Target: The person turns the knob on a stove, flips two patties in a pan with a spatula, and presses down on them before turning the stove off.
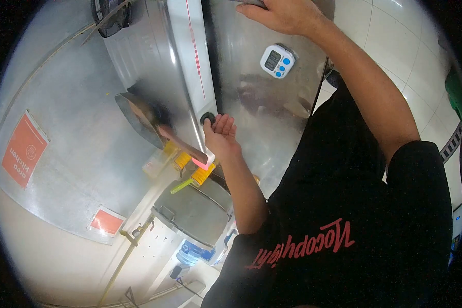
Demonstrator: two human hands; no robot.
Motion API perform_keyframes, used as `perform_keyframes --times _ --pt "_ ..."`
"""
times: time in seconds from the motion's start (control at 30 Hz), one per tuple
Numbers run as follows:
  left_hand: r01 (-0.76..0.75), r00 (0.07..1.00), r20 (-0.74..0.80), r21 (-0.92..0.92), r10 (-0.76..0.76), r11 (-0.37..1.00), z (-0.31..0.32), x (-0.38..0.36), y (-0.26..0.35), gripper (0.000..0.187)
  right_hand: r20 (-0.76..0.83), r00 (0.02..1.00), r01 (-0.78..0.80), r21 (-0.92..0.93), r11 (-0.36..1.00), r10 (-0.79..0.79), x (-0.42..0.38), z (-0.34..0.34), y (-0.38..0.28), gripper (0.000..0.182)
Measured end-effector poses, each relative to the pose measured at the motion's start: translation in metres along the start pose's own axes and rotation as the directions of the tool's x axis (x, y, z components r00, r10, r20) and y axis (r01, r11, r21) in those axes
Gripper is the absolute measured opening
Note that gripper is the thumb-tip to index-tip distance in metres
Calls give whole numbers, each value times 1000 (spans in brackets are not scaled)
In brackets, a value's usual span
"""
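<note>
My left hand (222, 136) is closed on a round black knob (207, 118), its thumb and fingers curled about it. The knob sits at the end of a white strip with red marks (192, 46) on the steel appliance front (256, 92). At the top edge, my right hand (287, 14) grips a grey bar-like handle (249, 2); its fingertips run partly out of view. A white digital timer (278, 60) with blue buttons is on the steel panel below that hand. Left of the knob is a dark pan (138, 120) with a brown handle (187, 148), pink at its end.
Yellow-labelled containers (203, 175) stand below the pan handle, one with a green tip. Beyond are a large lidded metal pot (192, 210) and a blue bottle (195, 251). Orange kitchen signs (25, 149) hang on the metal wall. Tiled floor (395, 36) lies right.
</note>
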State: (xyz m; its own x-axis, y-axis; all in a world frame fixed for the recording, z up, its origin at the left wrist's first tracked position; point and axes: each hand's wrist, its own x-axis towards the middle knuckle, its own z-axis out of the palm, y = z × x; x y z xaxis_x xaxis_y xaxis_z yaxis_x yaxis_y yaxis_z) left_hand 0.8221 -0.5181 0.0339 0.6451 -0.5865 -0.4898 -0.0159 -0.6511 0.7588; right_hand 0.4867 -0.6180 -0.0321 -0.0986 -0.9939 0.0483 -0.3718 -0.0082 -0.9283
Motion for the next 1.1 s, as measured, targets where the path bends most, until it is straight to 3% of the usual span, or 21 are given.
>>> perform_keyframes --times 0.43,0.73,0.87,1.1 --pt "29 997 76 -152 -18 988 -5 6 -4 40 0 996 94 -57 994 -94 2 2 5 31" --pt "32 998 67 -165 -21 986 -2 2 -1 35 0 999 49 -64 997 -49 2 3 5 32" --pt "32 999 42 -159 -26 987 0 0 -1 34 3 995 99 -76 992 -99 2 0 5 31" --pt "38 997 65 -149 -28 988 -3 2 -2 40 3 996 85 -87 993 -85 2 4 6 31"
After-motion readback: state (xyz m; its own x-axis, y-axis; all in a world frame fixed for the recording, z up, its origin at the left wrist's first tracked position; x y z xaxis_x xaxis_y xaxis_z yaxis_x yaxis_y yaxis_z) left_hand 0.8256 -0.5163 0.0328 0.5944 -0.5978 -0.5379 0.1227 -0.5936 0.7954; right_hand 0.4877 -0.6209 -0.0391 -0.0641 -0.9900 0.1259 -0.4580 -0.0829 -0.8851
